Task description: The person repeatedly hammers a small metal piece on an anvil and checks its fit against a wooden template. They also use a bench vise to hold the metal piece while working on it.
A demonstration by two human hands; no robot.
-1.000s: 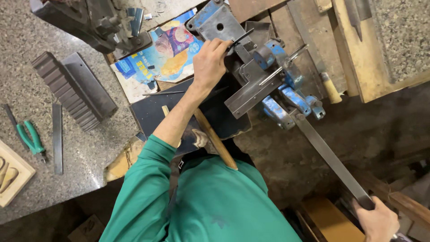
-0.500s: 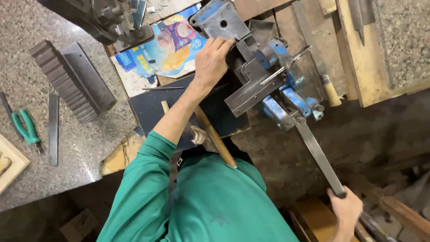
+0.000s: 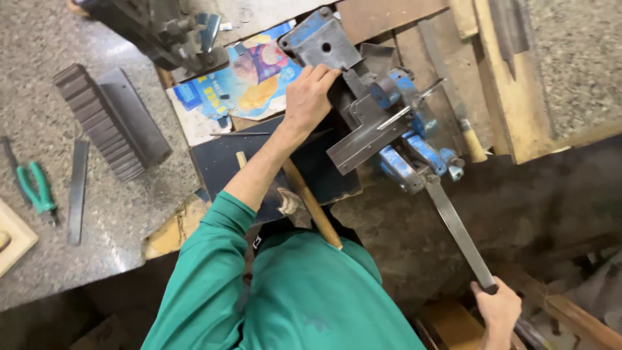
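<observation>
Resting on the worktop [image 3: 97, 259], the blue lever machine [image 3: 389, 129] is being steadied by the left hand [image 3: 310, 97], fingers flat against its plate. Its long steel handle [image 3: 457, 233] is being gripped at the end by the right hand [image 3: 499, 311], clamped around it.

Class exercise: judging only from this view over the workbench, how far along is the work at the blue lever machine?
Done: a flat metal strip is already set in the blue lever machine. In hand: the left hand steadies the work beside the grey plate, and the right hand grips the end of the long lever. Left: the strip looks unchanged, and the hammer lies untouched.
</observation>
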